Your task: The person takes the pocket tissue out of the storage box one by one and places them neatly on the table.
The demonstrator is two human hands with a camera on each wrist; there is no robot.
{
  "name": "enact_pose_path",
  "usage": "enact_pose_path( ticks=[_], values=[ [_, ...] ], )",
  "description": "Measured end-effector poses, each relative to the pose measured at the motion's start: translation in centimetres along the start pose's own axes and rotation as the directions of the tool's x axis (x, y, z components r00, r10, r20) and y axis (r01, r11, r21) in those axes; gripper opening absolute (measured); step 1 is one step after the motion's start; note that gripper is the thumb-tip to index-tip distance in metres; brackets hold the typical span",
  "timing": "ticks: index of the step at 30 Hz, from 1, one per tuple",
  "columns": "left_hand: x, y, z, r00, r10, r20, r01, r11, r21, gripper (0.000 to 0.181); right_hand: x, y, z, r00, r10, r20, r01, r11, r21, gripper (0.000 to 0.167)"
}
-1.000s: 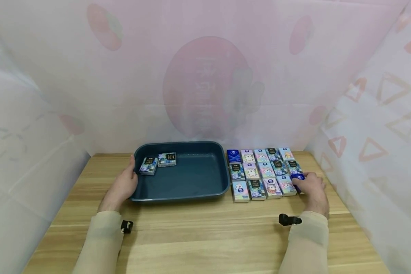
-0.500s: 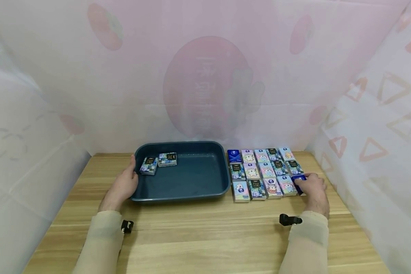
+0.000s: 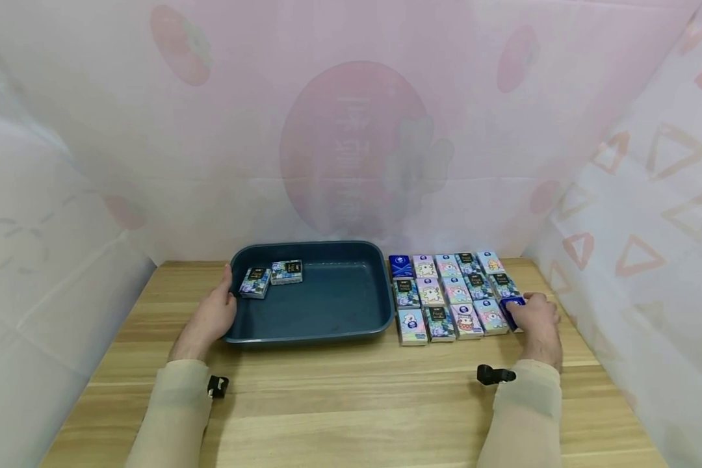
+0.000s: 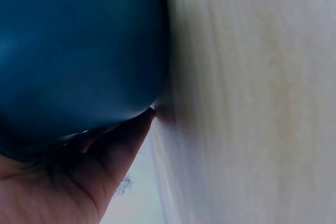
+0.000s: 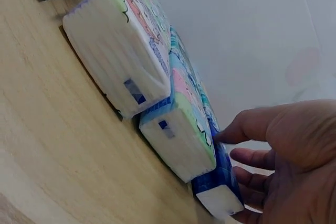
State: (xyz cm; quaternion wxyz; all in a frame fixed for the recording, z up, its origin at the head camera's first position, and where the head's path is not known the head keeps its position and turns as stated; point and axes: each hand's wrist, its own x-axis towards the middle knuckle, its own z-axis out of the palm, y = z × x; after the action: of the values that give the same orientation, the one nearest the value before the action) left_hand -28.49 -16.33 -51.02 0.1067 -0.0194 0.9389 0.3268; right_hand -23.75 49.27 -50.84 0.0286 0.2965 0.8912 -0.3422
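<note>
My left hand (image 3: 210,312) is at the left end of a dark teal tray (image 3: 327,335), its fingers lying along the outer wall. In the left wrist view the fingertips (image 4: 149,114) reach down that wall close to the table. Two dark floral tissue packs, one tilted (image 3: 254,283) and one flat (image 3: 286,272), lie inside the tray. On the right, my right hand (image 3: 535,322) holds a dark blue tissue pack (image 5: 220,182) at the front right end of the rows. Its thumb touches the pack's top edge and the other fingers lie along its outer side.
Several tissue packs stand in three rows right of the tray, among them a pink one (image 3: 467,320), a rainbow one (image 3: 490,316) and a blue one (image 3: 400,266). The wooden table (image 3: 351,403) ends at a printed cloth backdrop (image 3: 351,162).
The dark blue pack has settled slightly into line at the row's end, under my right hand. My left hand and the tray have stayed in place.
</note>
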Motion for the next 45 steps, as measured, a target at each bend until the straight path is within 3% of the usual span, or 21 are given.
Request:
enact_pose_path(
  ticks=[6,9,14,18,22,30,45],
  values=[
    [-0.1,-0.1,0.1,1.000,0.008,-0.008,-0.008,1.000,-0.004,0.075,-0.8,-2.6,0.1,0.993,-0.089,-0.076,0.091,0.996,0.017,0.076],
    [-0.1,-0.1,0.1,1.000,0.002,-0.008,-0.002,1.000,-0.005,0.075,-1.6,-4.4,0.7,0.984,-0.161,-0.079,0.163,0.987,0.015,0.076],
    [0.0,-0.1,0.1,1.000,0.008,-0.009,-0.008,1.000,-0.006,0.075,-2.4,-7.2,2.3,0.961,-0.273,-0.036,0.274,0.961,0.040,0.077],
    [0.0,-0.1,0.1,0.999,0.031,-0.012,-0.031,1.000,-0.003,0.075,-1.8,-8.3,4.3,0.939,-0.343,-0.038,0.345,0.937,0.054,0.075],
    [0.0,-0.1,0.1,0.999,0.037,-0.012,-0.037,0.999,-0.012,0.075,-1.4,-9.2,6.0,0.904,-0.423,-0.058,0.425,0.904,0.037,0.072],
    [-0.1,-0.1,0.2,0.999,0.034,-0.011,-0.034,0.999,-0.024,0.075,-5.5,-13.6,7.4,0.885,-0.466,0.002,0.465,0.883,0.060,0.069],
    [-0.1,0.0,0.1,1.000,-0.001,-0.002,0.001,1.000,-0.008,0.075,-9.5,-18.9,12.7,0.763,-0.646,0.037,0.640,0.762,0.096,0.061]
  ],
)
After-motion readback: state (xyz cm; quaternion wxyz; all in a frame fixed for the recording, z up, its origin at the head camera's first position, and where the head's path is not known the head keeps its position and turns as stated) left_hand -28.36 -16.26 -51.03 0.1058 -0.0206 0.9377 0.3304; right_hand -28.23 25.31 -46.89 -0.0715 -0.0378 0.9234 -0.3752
